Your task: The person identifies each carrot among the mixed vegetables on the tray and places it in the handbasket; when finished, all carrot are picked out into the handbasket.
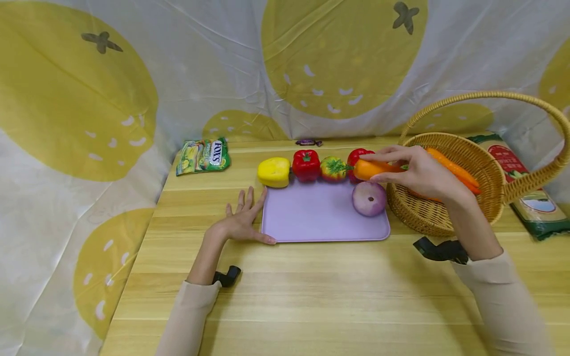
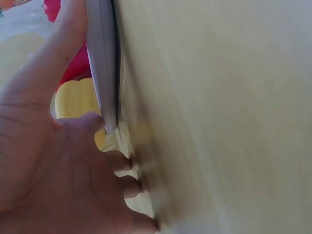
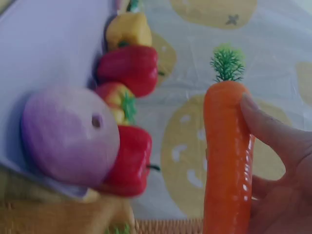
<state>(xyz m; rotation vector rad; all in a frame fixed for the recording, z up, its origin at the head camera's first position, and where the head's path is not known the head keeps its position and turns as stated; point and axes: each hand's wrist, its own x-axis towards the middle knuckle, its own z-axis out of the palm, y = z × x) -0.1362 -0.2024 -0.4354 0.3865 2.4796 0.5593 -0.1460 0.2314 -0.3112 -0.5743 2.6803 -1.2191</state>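
Observation:
My right hand [image 1: 425,170] grips an orange carrot [image 3: 226,156] by its thick body, with its feathery green top pointing left in the head view. The carrot is held above the right end of a lavender tray [image 1: 311,217]. My left hand [image 1: 240,222] has its fingers spread, with thumb and forefinger touching the tray's left edge. Along the tray's back side sit a yellow bell pepper [image 1: 273,172], a red bell pepper [image 1: 306,165], a round red-and-yellow fruit or vegetable [image 1: 330,170] and another red bell pepper [image 3: 131,163]. A round purple vegetable [image 1: 369,199] lies at the tray's right.
A wicker basket [image 1: 411,217] with a tall handle stands right of the tray, holding more carrots [image 1: 456,168]. Behind it lies a green-and-tan packet [image 1: 530,193]. A green FOX'S bag [image 1: 203,156] is at back left, and a purple-wrapped candy [image 1: 308,142] lies near the curtain.

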